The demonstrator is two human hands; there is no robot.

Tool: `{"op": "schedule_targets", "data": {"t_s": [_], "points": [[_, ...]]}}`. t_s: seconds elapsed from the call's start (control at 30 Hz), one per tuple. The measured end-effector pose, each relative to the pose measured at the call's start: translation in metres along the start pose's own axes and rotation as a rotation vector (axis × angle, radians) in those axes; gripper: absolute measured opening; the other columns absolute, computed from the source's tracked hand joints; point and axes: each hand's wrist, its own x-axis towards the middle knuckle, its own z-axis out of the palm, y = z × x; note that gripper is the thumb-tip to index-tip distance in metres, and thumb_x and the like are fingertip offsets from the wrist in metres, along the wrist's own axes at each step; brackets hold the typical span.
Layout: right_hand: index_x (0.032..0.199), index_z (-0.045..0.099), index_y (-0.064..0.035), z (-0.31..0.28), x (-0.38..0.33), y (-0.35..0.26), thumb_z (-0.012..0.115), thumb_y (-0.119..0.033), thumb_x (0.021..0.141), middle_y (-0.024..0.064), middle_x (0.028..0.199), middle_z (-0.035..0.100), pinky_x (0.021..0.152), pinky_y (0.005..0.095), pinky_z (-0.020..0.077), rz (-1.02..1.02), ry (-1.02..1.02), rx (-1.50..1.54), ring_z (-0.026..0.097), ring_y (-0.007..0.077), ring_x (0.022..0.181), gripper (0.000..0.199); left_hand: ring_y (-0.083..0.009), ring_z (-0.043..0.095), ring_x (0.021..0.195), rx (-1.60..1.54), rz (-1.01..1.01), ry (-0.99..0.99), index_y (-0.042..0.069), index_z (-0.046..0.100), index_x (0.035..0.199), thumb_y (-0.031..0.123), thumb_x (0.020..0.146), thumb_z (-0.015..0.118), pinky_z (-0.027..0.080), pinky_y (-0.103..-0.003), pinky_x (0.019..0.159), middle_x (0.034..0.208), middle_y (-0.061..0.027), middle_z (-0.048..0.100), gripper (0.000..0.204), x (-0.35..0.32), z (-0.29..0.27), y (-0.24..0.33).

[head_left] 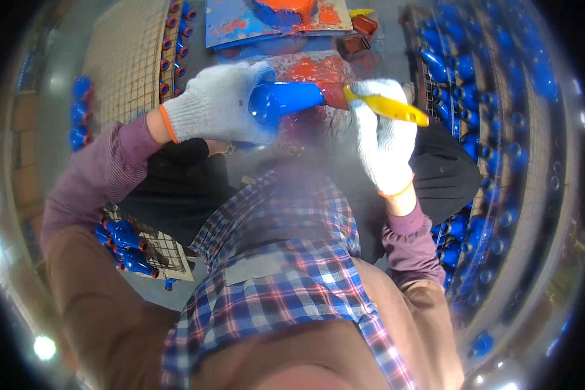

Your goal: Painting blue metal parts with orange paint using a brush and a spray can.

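Observation:
A glossy blue bottle-shaped vase [292,99] lies sideways across my view, its wide end in my left hand [221,101]. My gloved left fingers are wrapped round that end. The vase's narrow end points right, toward a red-stained part [333,95]; whether this is the vase's neck or the brush's bristles I cannot tell. In my right hand [387,140], also in a white glove, is a paintbrush with a yellow handle [396,109]. The brush meets the vase's narrow end, and its handle slants down to the right.
Ahead stands a paint-spattered board [240,26] bearing a mass of orange-red paint [286,10]. Wire racks with many blue vases [465,68] line the right side. On the left are a mesh rack [127,55] and more blue vases with red rims [127,237].

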Motion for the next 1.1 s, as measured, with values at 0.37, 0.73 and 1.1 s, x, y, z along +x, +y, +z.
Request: {"op": "schedule_targets", "data": {"t_s": [0.37, 0.73, 1.1], "points": [[0.103, 0.063, 0.0003, -0.007, -0.009, 0.014, 0.060, 0.005, 0.084, 0.0075, 0.103, 0.061, 0.084, 0.0281, 0.0481, 0.305, 0.108, 0.272, 0.060, 0.0157, 0.095, 0.020, -0.0210, 0.063, 0.103, -1.670, -0.299, -0.189, 0.002, 0.058, 0.123, 0.043, 0.090, 0.058, 0.051, -0.035, 0.093, 0.115, -0.0126, 0.065, 0.052, -0.040, 0.058, -0.027], [0.107, 0.062, 0.0017, 0.021, -0.010, 0.040, 0.061, 0.000, 0.087, 0.0062, 0.095, 0.063, 0.077, 0.0259, 0.0500, 0.457, 0.191, 0.563, 0.062, 0.0131, 0.083, 0.020, -0.0233, 0.055, 0.073, -2.855, -0.223, -0.143, 0.003, 0.049, 0.130, 0.051, 0.096, 0.047, 0.046, -0.035, 0.058, 0.108, -0.0157, 0.061, 0.059, -0.037, 0.108, 0.040], [0.108, 0.064, 0.0012, -0.010, -0.021, 0.039, 0.063, 0.002, 0.084, 0.0057, 0.104, 0.065, 0.081, 0.0263, 0.0505, 0.416, 0.255, 0.296, 0.062, 0.0141, 0.091, 0.024, -0.0304, 0.051, 0.119, -2.537, 0.303, 0.143, 0.004, 0.045, 0.134, 0.049, 0.100, 0.039, 0.040, -0.044, 0.103, 0.132, -0.0149, 0.055, 0.057, -0.019, 0.103, 0.032]]}}
